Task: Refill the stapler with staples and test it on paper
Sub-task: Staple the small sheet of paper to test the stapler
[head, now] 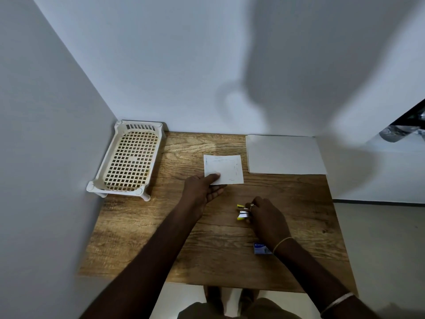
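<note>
A wood-grain bench (161,238) stood in a corner where a plain white left wall (46,111) met the back wall (172,65). A broad soft shadow (299,77) lay across the back wall. Pale smooth floor (379,238) showed to the right.

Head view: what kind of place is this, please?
Probably a small work desk in a room corner: a wooden table against white walls, with a stack of paper, a stapler and a plastic tray.
</note>
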{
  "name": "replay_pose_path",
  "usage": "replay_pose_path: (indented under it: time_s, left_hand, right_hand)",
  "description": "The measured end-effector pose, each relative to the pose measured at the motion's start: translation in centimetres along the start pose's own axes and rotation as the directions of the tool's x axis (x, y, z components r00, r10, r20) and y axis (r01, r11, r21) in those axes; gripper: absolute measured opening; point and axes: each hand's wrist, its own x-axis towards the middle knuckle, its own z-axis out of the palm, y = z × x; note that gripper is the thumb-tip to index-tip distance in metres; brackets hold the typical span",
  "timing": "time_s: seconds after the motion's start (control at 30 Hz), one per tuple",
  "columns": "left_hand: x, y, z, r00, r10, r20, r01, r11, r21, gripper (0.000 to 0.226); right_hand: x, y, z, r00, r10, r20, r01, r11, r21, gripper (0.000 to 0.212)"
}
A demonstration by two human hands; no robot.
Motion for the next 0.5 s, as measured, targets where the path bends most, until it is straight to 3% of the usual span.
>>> replay_pose_path:
  time_s: [0.5]
  left_hand:
    - [0.17,0.0,0.37,1.0,-0.012,-0.011,0.012,1.0,-0.006,0.036]
  right_hand:
    - [-0.73,0.18,0.71,0.999,0.001,0.044,0.001,0.999,-0.055,0.019]
